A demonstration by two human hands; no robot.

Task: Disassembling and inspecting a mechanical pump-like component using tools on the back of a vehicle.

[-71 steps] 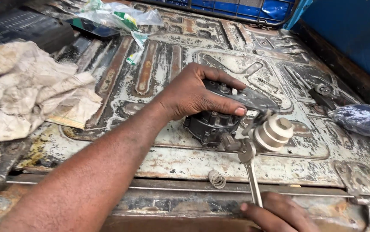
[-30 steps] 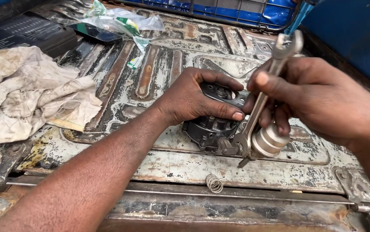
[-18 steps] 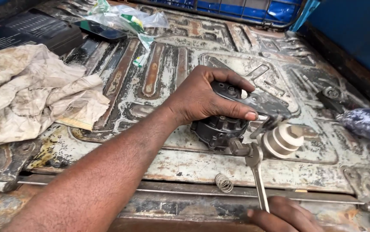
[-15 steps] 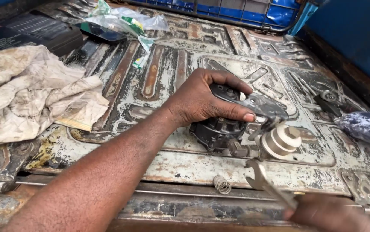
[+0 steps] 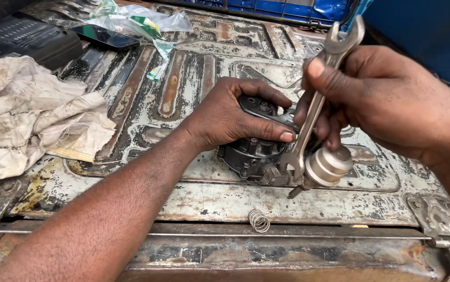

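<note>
Bare metal surface [image 5: 193, 78] lies open behind the left hand [image 5: 235, 117], between it and the crumpled plastic wrappers [image 5: 141, 18] at the far edge. On the left, a heap of dirty rag [image 5: 32, 112] and a dark case [image 5: 26, 44] close off that side. The right hand [image 5: 371, 99] with its upright spanner [image 5: 316, 102] crowds the dark machine part [image 5: 253, 154] from the right, leaving little room there. Near the front edge a small coil spring [image 5: 259, 220] lies alone; the strip around it is free. A blue wall [image 5: 423, 31] bounds the right
</note>
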